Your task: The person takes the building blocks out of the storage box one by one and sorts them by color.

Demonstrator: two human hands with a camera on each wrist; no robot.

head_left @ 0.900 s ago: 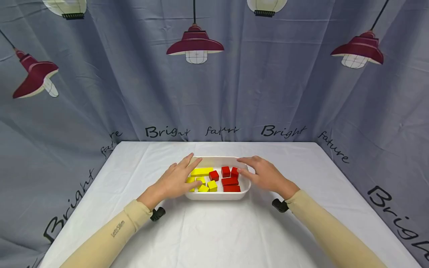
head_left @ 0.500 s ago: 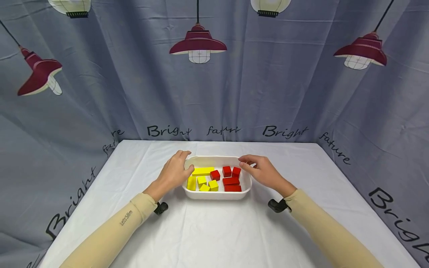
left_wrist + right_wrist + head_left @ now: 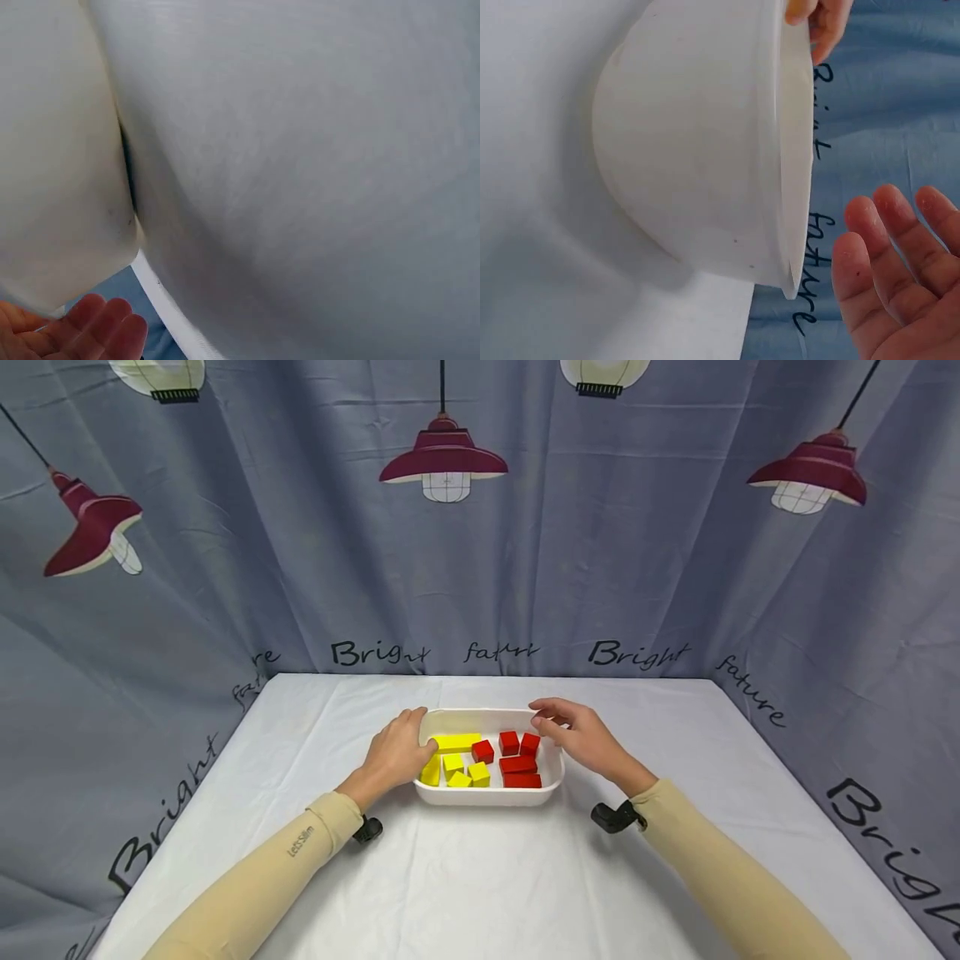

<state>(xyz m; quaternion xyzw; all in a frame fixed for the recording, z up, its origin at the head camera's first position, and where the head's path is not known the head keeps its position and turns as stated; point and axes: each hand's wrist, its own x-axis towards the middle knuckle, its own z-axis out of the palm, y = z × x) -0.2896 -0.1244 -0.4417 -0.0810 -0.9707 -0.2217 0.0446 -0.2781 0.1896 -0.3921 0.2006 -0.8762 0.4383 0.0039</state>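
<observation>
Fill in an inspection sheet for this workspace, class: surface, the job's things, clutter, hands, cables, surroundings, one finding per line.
Surface: table under a white cloth, lightly creased.
Job's things: white tray mid-table, flat on the cloth; yellow blocks in its left half, red blocks in its right half.
Clutter: nothing seen.
Hands: left hand rests on the tray's left rim, thumb over the edge by the yellow blocks; right hand at the far right rim, fingers loosely bent, no firm grip visible.
Cables: nothing seen.
Surroundings: grey curtain printed with lamps and lettering, on three sides.
</observation>
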